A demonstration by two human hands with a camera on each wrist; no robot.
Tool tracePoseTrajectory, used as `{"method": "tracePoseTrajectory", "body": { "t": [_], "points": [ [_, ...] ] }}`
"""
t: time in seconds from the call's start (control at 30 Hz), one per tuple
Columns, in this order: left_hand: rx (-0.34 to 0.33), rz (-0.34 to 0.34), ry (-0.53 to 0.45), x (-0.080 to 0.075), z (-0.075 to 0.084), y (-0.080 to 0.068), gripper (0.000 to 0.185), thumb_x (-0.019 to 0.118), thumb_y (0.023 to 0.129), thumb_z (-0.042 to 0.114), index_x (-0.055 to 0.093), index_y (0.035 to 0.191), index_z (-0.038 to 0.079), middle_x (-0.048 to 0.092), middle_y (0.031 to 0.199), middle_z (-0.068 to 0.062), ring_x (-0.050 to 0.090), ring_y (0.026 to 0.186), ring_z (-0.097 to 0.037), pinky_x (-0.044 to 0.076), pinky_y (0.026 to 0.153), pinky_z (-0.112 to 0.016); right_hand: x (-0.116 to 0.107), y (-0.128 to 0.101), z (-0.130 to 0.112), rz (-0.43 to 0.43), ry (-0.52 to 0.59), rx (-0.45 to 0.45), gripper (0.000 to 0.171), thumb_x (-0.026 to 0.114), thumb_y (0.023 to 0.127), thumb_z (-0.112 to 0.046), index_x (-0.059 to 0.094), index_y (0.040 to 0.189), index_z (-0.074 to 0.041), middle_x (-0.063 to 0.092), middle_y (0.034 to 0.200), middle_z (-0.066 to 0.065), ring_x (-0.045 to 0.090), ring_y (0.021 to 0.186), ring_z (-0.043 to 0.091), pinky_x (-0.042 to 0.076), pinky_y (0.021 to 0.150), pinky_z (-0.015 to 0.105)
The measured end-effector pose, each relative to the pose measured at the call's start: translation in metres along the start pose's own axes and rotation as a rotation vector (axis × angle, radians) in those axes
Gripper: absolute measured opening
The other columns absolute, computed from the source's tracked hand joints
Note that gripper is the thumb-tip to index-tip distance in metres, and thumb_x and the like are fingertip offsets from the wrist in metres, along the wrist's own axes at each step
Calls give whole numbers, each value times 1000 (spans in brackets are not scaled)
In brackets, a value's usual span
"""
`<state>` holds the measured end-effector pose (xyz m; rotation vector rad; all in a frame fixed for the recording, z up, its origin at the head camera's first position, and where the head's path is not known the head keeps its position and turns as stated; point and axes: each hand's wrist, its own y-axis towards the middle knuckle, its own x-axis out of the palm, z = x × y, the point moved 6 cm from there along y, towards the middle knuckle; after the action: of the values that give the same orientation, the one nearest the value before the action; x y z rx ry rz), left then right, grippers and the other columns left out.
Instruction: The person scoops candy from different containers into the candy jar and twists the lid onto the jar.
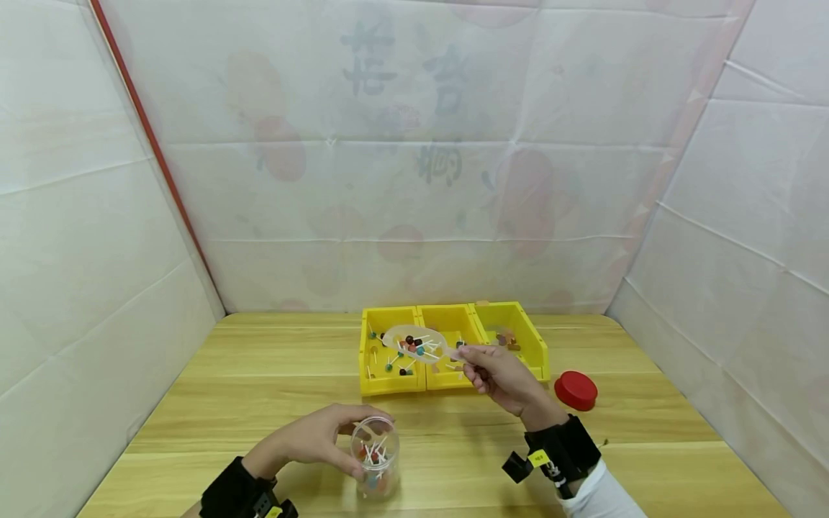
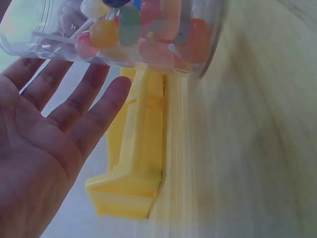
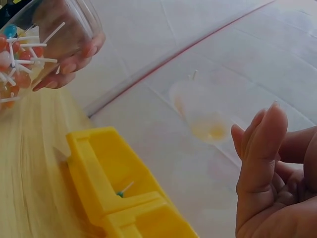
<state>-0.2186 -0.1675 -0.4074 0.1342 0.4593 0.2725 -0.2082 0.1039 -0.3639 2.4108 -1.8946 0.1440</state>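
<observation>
On the wooden table near the front edge stands a clear plastic jar (image 1: 377, 467) (image 2: 143, 34) partly filled with coloured lollipops. My left hand (image 1: 352, 442) (image 2: 74, 114) grips it round the upper part. My right hand (image 1: 473, 360) (image 3: 262, 163) pinches the handle of a translucent scoop (image 1: 414, 342) (image 3: 200, 111). The scoop carries several lollipops and hovers over the left compartment of the yellow tray (image 1: 395, 385) (image 3: 99, 168). More lollipops lie in that compartment.
The yellow tray has three compartments; the right one (image 1: 512, 334) holds a few small dark items. A red lid (image 1: 576, 390) lies on the table right of the tray. White sheeted walls enclose the table on three sides.
</observation>
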Motion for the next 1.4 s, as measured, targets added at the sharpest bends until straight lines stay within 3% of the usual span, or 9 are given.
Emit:
{"method": "tracePoseTrajectory", "body": {
  "t": [0.2, 0.33, 0.5, 0.83, 1.07, 1.27, 1.4],
  "points": [
    [-14, 46, 30, 1, 2, 1, 63, 78, 86, 23, 51, 141, 8, 59, 132, -3, 56, 117, -20, 50, 94, -42, 0, -2, -6, -55, -25, -18, 30, 53, 103, -27, 70, 107, -3, 57, 67, -3, 50, 54, 4, 45, 50, 13],
    [-38, 83, 44, 0, 3, 2, 60, 77, 87, 22, 52, 141, 14, 59, 131, -1, 57, 116, -20, 50, 94, -39, 2, -5, -9, -109, -28, -18, 29, 50, 105, -25, 72, 99, -7, 57, 65, -3, 50, 51, 4, 44, 48, 13],
    [-80, 126, 60, -1, 2, 2, 57, 76, 87, 19, 53, 139, 23, 59, 132, -9, 56, 117, -19, 50, 94, -38, 4, -8, -13, -181, -32, -19, 30, 48, 105, -23, 72, 103, -5, 58, 65, -3, 49, 49, 4, 43, 47, 14],
    [-105, 135, 49, 1, 3, 6, 55, 75, 89, 25, 53, 139, 25, 56, 135, -15, 54, 121, -23, 50, 93, -38, 6, -16, -19, -289, -76, -37, 30, 45, 106, -18, 72, 109, -6, 58, 65, -4, 48, 48, 2, 41, 46, 12],
    [-110, 141, 50, 2, 2, 9, 57, 76, 88, 28, 52, 140, 23, 57, 133, -4, 53, 121, -26, 51, 93, -35, 7, -20, -20, -337, -102, -30, 30, 44, 106, -15, 72, 102, -5, 58, 64, -5, 49, 47, 2, 42, 46, 13],
    [-111, 144, 24, 3, 2, 9, 61, 76, 88, 23, 50, 143, 17, 58, 130, -11, 55, 116, -24, 52, 91, -37, 10, -24, -22, -385, -111, -30, 32, 42, 106, -12, 72, 101, -3, 58, 64, -5, 49, 46, 2, 42, 45, 14],
    [-115, 150, 21, 2, 1, 9, 63, 76, 88, 21, 48, 144, 20, 57, 132, -8, 55, 116, -22, 53, 91, -38, 13, -25, -22, -399, -107, 9, 31, 43, 106, -13, 71, 97, -5, 57, 63, -4, 48, 46, 3, 41, 44, 14]
  ]
}}
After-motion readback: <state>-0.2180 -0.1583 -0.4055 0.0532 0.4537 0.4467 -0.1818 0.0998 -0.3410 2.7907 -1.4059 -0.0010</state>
